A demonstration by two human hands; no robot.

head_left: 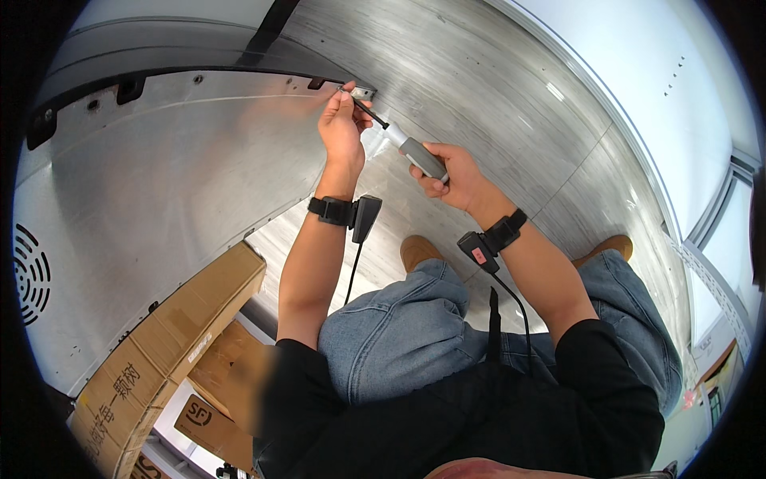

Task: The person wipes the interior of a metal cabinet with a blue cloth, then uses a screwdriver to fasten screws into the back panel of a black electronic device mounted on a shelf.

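Note:
My right hand (447, 174) is wrapped round the thick grey handle of a screwdriver (423, 160). Its silver collar and thin black shaft point up and left. At the shaft's far end, the thumb and fingers of my left hand (343, 132) are pinched together around the tip. That spot lies by the end corner of a large metal panel (199, 152) with a dark edge strip along its top. My left fingers cover the tip itself, so I cannot tell whether a screw sits there.
Holes and dark slots line the panel's far edge; a round vent grille (32, 275) is at its left. Cardboard boxes (171, 351) stand low on the left. Grey wood-look flooring (495, 88) lies beyond. A white cabinet or wall (638, 72) curves along the right. Both wrists wear strapped black devices with cables.

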